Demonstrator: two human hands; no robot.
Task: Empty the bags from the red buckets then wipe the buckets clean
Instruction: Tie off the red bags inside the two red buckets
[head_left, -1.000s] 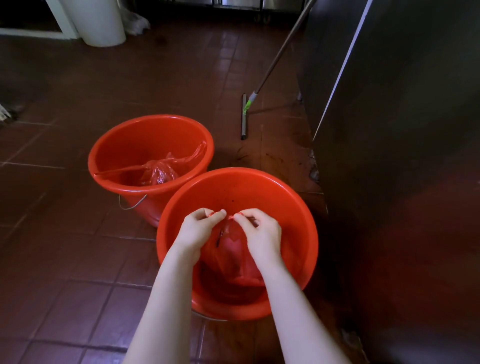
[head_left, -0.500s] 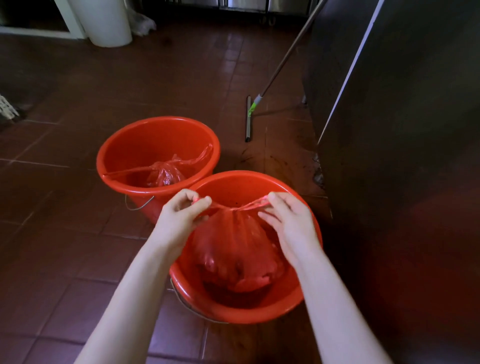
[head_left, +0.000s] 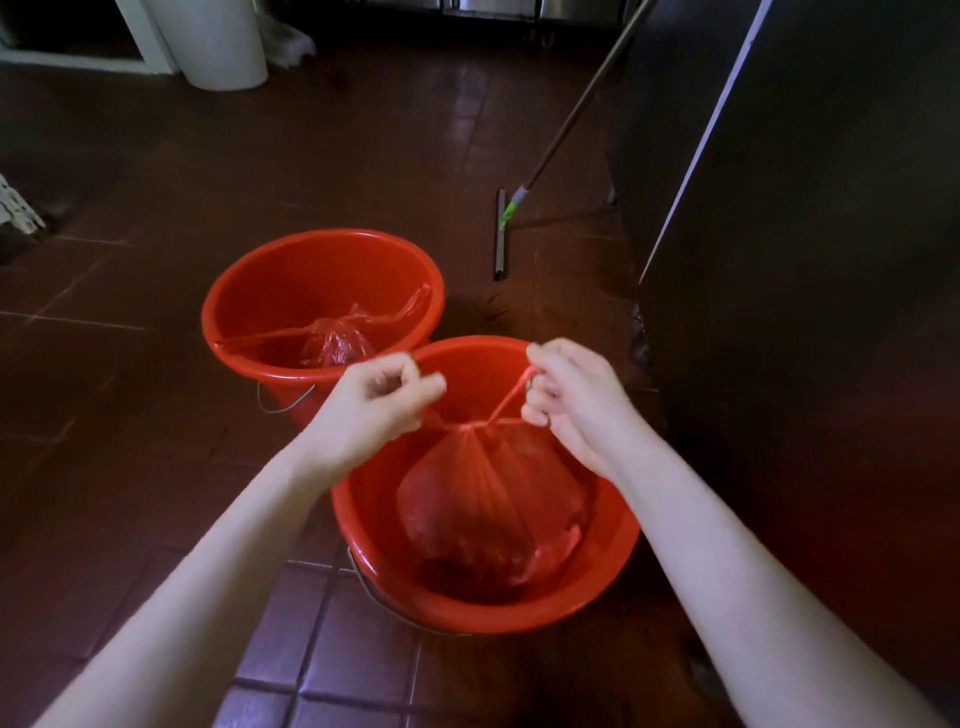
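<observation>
Two red buckets stand on the tiled floor. In the near bucket (head_left: 613, 561) hangs a full red plastic bag (head_left: 493, 514), its neck gathered at a knot. My left hand (head_left: 374, 405) pinches one handle strand of the bag and my right hand (head_left: 571, 400) pinches the other, both pulled taut above the bucket's rim. The far bucket (head_left: 260, 291) holds a second red bag (head_left: 337, 343), its handles draped to the rim.
A long-handled floor squeegee (head_left: 501, 234) leans against a dark steel cabinet (head_left: 779, 260) on the right. A white bin (head_left: 218, 41) stands at the far left. Brown floor tiles (head_left: 130, 415) lie left of the buckets.
My hands have drawn the bag's handles up and apart, and the bag has risen from the bottom of the near bucket. The view has come closer over the bucket.
</observation>
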